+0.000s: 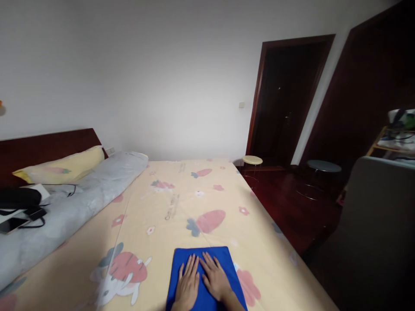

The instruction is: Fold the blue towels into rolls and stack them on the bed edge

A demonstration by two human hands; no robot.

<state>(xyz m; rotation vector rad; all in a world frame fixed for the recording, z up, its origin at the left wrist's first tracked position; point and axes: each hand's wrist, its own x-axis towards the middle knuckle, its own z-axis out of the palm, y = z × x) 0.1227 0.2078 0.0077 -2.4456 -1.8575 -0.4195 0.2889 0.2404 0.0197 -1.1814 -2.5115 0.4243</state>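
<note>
A blue cloth (pixel 201 254) lies flat on the bed's printed sheet (pixel 155 259) at the bottom middle of the view. Both hands rest palm down on it, side by side. My left hand (pixel 188 280) has its fingers stretched out toward the cloth's far edge. Just to its right, my right hand (pixel 214 275) lies flat too, fingers extended and angled to the left. The fingertips of the two hands come close together. Neither hand grips anything. The near edge of the cloth is cut off by the frame.
At the left, a grey quilt (pixel 97 194) and a yellow pillow (pixel 71 164) lie before the headboard, with a phone (pixel 13 225) and a black case (pixel 19 198). Two stools (pixel 252 160) stand beyond the bed's right side. A grey chair back (pixel 372 224) rises at right.
</note>
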